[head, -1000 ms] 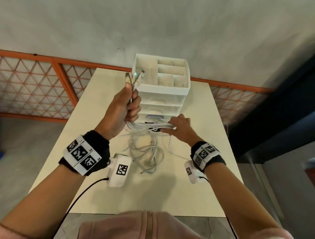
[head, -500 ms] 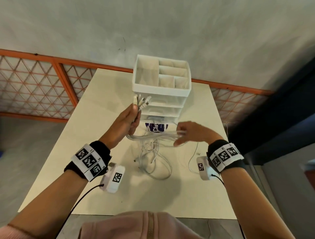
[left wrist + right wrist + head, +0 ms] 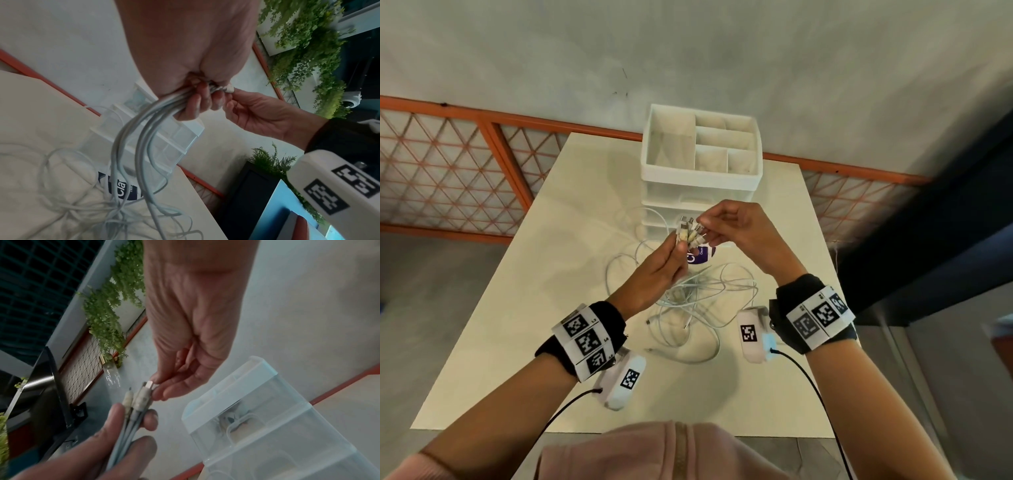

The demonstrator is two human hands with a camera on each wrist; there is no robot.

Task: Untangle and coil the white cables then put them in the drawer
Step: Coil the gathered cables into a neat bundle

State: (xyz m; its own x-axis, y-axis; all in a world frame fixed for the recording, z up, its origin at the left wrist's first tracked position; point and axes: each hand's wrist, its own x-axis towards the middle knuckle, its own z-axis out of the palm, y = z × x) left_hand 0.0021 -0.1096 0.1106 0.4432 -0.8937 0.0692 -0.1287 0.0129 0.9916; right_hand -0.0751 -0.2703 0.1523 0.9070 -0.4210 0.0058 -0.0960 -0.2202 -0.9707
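Several white cables [image 3: 690, 308] lie tangled on the cream table [image 3: 524, 308] in front of a white drawer unit [image 3: 702, 178]. My left hand [image 3: 681, 250] grips a bundle of them just below their plug ends [image 3: 686, 234], and the strands hang down to the tangle [image 3: 131, 146]. My right hand [image 3: 705, 226] is raised beside the bundle, with thumb and fingertips pinching one metal plug tip [image 3: 149, 384]. In the right wrist view the left fingers [image 3: 131, 449] wrap the cords. The drawers look shut.
The drawer unit's top is an open tray with dividers [image 3: 722, 144]. A round purple label [image 3: 702, 257] lies on the table at its foot. An orange lattice railing [image 3: 448, 164] runs behind the table. A dark panel stands to the right [image 3: 928, 222].
My right hand let go of the cable strands and rose to the plug ends. My left hand came down and toward the middle with the bundle. The loose loops now lie slack on the table.
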